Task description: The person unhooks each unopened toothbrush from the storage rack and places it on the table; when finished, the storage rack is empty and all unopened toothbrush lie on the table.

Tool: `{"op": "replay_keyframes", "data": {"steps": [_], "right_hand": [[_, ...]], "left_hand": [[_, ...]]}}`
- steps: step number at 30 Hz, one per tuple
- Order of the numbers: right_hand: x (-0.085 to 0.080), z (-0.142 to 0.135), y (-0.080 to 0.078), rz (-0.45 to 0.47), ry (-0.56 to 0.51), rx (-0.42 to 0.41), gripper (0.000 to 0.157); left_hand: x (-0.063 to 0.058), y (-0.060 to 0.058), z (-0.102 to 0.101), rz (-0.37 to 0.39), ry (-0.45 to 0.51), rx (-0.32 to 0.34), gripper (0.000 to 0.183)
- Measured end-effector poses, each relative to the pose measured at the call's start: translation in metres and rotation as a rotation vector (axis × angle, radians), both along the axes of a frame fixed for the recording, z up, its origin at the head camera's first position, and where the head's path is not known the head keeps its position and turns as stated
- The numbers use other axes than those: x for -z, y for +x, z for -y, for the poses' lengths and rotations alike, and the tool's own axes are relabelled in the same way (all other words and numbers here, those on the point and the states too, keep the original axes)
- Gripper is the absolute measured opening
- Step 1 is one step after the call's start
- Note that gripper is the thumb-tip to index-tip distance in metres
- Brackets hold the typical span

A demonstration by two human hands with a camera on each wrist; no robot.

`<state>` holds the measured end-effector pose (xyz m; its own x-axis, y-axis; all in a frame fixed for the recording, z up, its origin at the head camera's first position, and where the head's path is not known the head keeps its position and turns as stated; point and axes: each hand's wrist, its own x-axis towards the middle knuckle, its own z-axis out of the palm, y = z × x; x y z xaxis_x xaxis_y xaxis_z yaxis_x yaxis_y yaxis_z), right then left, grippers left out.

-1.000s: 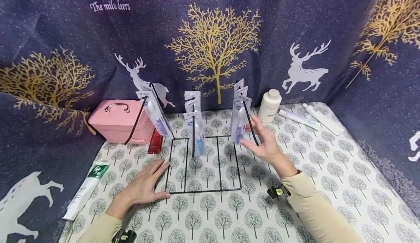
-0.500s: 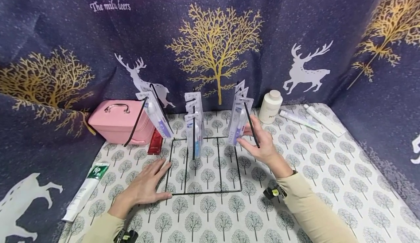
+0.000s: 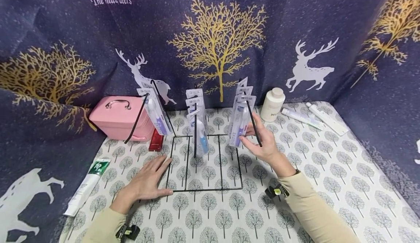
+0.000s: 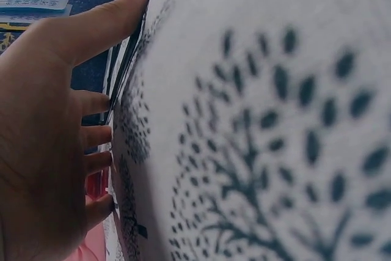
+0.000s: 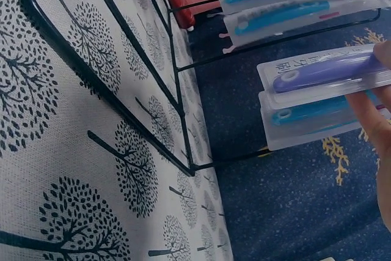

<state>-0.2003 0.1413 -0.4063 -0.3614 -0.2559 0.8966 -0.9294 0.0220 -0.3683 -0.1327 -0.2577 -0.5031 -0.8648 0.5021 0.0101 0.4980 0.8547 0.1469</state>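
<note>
A black wire display rack (image 3: 208,190) stands on the table, with three hooks carrying toothbrushes in clear packs. My right hand (image 3: 264,142) pinches the lower part of the front purple toothbrush (image 3: 243,121) on the right hook; in the right wrist view the thumb lies over this purple toothbrush (image 5: 324,73) and fingers lie beneath. A blue toothbrush (image 5: 311,111) in its pack hangs behind it. On the middle hook hangs a blue toothbrush (image 3: 203,141) in front of others. Purple toothbrushes (image 3: 155,113) hang on the left hook. My left hand (image 3: 146,177) rests with spread fingers against the rack's left base edge.
At the back left sits a pink case (image 3: 119,121), with a red packet (image 3: 155,141) beside it. A green-and-white tube (image 3: 86,188) lies at the left edge. Back right are a white bottle (image 3: 273,104), a tube (image 3: 302,118) and a long white tube (image 3: 326,118).
The held toothbrush pack has shifted slightly with my right hand. The front pack on the middle hook has swung and turned. My left hand stays at the rack's base; the head view has tilted slightly.
</note>
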Motion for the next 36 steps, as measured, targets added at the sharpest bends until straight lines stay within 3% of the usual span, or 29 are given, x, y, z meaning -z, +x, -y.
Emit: {"op": "replay_keyframes", "data": {"steps": [10,21,36], "right_hand": [[-0.001,-0.003,0.006,0.007,0.038,0.049,0.083],[-0.008,-0.005,0.009,0.033,0.066,0.038,0.083],[-0.013,-0.006,0.027,0.035,0.089,0.049,0.082]], "left_hand": [[-0.001,0.005,-0.003,0.012,0.005,-0.016,0.108],[-0.002,-0.004,-0.004,-0.013,-0.001,-0.011,0.109],[-0.006,-0.002,-0.005,0.006,-0.01,-0.014,0.109]]}}
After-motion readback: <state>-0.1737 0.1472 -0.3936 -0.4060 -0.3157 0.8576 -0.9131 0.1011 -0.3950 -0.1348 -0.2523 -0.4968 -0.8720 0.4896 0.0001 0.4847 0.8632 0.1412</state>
